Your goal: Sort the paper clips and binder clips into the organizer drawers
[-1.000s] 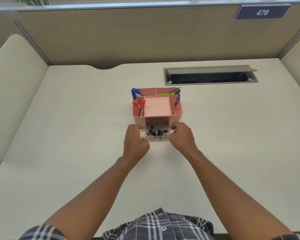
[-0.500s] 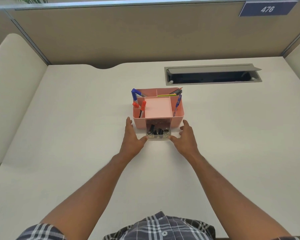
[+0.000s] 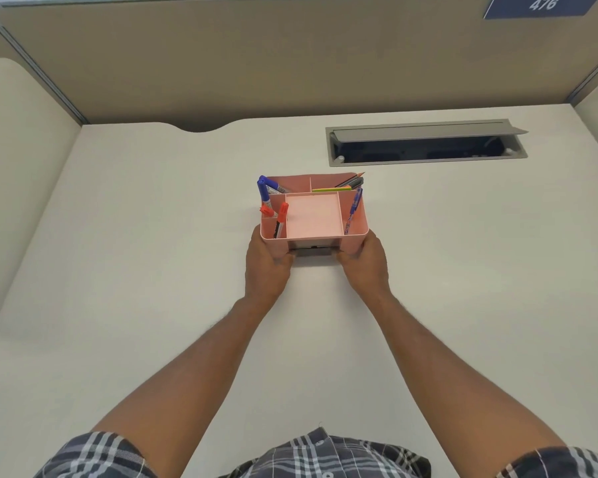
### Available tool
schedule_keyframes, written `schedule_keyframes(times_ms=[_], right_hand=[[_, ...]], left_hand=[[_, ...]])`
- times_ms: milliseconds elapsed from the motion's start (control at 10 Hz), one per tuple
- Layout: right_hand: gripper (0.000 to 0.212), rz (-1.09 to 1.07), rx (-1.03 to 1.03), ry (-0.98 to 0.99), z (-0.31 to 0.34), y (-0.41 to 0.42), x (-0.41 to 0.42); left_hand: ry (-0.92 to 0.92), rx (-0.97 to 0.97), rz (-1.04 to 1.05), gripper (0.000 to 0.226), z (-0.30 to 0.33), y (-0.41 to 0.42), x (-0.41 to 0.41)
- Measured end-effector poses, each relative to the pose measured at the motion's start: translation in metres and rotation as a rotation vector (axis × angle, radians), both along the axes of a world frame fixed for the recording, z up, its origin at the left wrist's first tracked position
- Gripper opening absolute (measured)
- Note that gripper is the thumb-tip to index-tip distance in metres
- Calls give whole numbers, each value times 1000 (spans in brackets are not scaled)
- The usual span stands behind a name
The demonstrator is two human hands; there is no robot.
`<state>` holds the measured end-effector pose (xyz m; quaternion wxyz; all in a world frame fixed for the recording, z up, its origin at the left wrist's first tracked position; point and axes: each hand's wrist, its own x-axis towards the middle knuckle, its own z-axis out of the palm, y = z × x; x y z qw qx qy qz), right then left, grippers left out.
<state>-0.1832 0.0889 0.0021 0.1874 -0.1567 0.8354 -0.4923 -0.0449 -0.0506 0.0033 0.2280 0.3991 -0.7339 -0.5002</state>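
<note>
- Drawer point(image 3: 313, 250) pushed nearly flush into organizer point(image 3: 354, 232) front, at its 6 o'clock; clips not visible.
- Left hand point(image 3: 266, 262) at 7, right hand point(image 3: 365, 260) at 5, both clasping the organizer's front corners.
- Both equally near; drawer's front runs 9–3 between thumbs.

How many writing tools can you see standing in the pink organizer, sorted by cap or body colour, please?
Blue markers or pens: 2
Red-capped markers: 2
Grey pen: 1
Yellow-green pencil: 1
Total: 6, all in the organizer, which the left hand and right hand hold at its front corners.
</note>
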Motion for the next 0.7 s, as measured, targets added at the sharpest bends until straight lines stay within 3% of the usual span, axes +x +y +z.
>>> schedule_keyframes(times_ms=[500, 600, 700], right_hand=[[46, -46, 24, 65, -5, -1, 5], [50, -9, 53, 68, -9, 6, 9], [70, -18, 115, 34, -10, 19, 21]], left_hand=[[-52, -46, 26, 62, -3, 4, 2], [-175, -96, 17, 63, -6, 11, 8], [-373, -153, 34, 71, -12, 31, 24]])
